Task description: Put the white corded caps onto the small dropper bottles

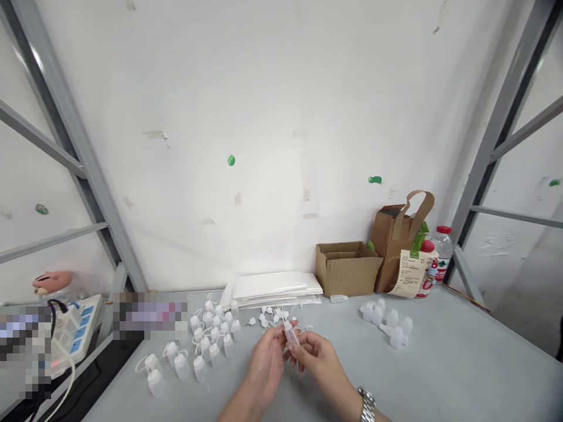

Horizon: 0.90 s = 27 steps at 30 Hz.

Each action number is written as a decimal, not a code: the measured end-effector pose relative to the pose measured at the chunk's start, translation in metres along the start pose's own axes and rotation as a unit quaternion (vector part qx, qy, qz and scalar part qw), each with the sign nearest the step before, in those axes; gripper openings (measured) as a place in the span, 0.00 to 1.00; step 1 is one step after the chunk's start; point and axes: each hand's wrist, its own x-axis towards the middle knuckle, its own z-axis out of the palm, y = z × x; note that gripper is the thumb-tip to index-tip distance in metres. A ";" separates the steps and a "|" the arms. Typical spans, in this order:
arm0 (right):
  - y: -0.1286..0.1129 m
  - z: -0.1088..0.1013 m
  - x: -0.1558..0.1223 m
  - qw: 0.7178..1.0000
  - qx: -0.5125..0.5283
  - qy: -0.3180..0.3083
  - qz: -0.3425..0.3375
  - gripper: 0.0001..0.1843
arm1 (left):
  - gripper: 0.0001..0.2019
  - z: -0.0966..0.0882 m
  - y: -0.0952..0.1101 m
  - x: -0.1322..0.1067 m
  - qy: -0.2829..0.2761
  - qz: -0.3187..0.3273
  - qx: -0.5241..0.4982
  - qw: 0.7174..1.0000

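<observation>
In the head view, a small translucent squeeze bottle [292, 336] is tilted between my two hands, its narrow top pointing up and to the left. My right hand [320, 355] pinches the lower part of the bottle. The fingers of my left hand [269, 358] are closed around its upper end, partly hidden behind it. Just beyond my hands lies a loose group of small white caps [264, 320] with thin straps. To the left stand several capped bottles [214, 354] with looped straps. Several uncapped-looking bottles [393, 318] sit together on the right.
Flat white packets [269, 288] are stacked against the wall. Beside them are an open cardboard box [349, 276], a brown paper bag [383, 258] and a red-capped bottle [442, 246]. One small bottle [338, 299] lies before the box. A power strip [83, 328] with cables is far left.
</observation>
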 end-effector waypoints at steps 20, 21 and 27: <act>-0.007 -0.012 0.003 0.966 0.202 -0.155 0.053 0.11 | 0.10 -0.002 0.004 -0.002 -0.045 -0.004 -0.024 0.999; -0.006 -0.012 0.004 0.964 0.208 -0.159 0.053 0.11 | 0.10 -0.001 0.004 -0.002 -0.052 -0.007 -0.025 0.998; -0.005 -0.014 0.004 0.950 0.243 -0.184 0.072 0.11 | 0.13 0.000 0.008 -0.004 -0.089 -0.029 -0.028 0.995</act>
